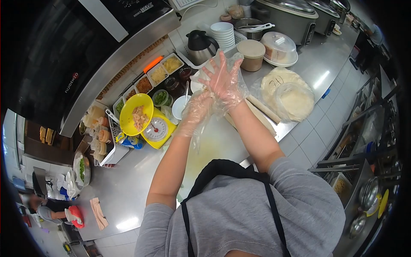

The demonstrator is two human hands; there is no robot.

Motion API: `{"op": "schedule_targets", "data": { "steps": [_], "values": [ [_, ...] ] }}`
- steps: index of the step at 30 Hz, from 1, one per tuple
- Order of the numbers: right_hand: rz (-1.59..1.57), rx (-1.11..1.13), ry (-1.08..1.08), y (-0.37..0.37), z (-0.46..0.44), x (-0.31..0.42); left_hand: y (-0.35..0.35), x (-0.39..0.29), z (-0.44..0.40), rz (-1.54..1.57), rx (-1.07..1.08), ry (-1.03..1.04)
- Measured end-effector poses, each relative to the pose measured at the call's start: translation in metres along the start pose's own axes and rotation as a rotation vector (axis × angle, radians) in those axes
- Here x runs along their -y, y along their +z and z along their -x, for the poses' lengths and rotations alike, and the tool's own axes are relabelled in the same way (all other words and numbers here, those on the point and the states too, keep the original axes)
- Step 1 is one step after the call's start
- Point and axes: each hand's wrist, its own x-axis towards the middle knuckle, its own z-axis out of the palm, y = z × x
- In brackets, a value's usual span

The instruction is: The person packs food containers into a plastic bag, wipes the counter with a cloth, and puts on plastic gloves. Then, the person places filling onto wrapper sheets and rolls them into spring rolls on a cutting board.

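Note:
Both hands wear loose clear plastic gloves. My right hand (pixel 224 81) is raised over the counter with its fingers spread and nothing in it. Just beside its palm and wrist, my left hand (pixel 199 107) is closed, its fingers bent on the loose plastic of the right glove (pixel 239 88). Left of the hands, a yellow bowl (pixel 125 115) with pieces of pale meat (pixel 139 118) rests on a yellow scale (pixel 162 135). A white bowl (pixel 179 107) with a spoon stands close to my left hand.
Topping trays (pixel 157 75) and a steel jug (pixel 200 49) line the back. Stacked white bowls (pixel 222 34) and a lidded tub (pixel 251 55) stand behind my hands. Flat round dough (pixel 291 94) lies right. A co-worker (pixel 49 212) is at the far lower left.

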Motion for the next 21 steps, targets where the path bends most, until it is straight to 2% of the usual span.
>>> {"op": "schedule_targets", "data": {
  "steps": [1,3,4,6,7,9,10,12,15,19,20,21],
  "values": [
    [-0.001,-0.001,0.000,-0.001,0.002,0.001,0.000,0.006,-0.003,0.000,0.001,-0.001],
    [0.022,0.041,0.014,-0.003,0.008,0.003,0.000,0.014,-0.009,0.153,0.063,-0.310],
    [0.022,0.037,0.013,-0.003,0.010,0.003,0.003,0.010,-0.007,0.153,0.065,-0.312],
    [0.043,0.099,0.024,-0.003,0.013,0.003,0.010,0.000,-0.004,0.382,0.062,-0.489],
    [0.043,0.097,0.022,-0.005,0.012,0.002,0.010,0.001,-0.005,0.381,0.064,-0.490],
    [0.051,0.092,0.043,-0.007,0.009,-0.002,0.007,0.008,-0.009,0.053,0.210,-0.303],
    [0.051,0.090,0.042,-0.007,0.008,-0.003,0.005,0.013,-0.011,0.054,0.211,-0.303],
    [0.023,0.056,0.034,-0.007,0.006,-0.004,0.002,0.016,-0.012,-0.465,0.268,0.231],
    [0.031,0.023,0.034,-0.007,0.002,-0.005,0.004,0.005,-0.010,-0.534,0.313,0.125],
    [-0.001,0.056,0.026,-0.020,-0.008,-0.009,0.014,0.023,-0.006,-0.514,0.344,0.142],
    [0.337,0.097,-0.044,-0.036,-0.016,-0.015,0.015,0.025,-0.005,-0.535,0.360,0.130],
    [0.507,0.116,-0.078,-0.033,-0.015,-0.014,0.015,0.021,-0.003,-0.555,0.378,0.119]
  ]
}}
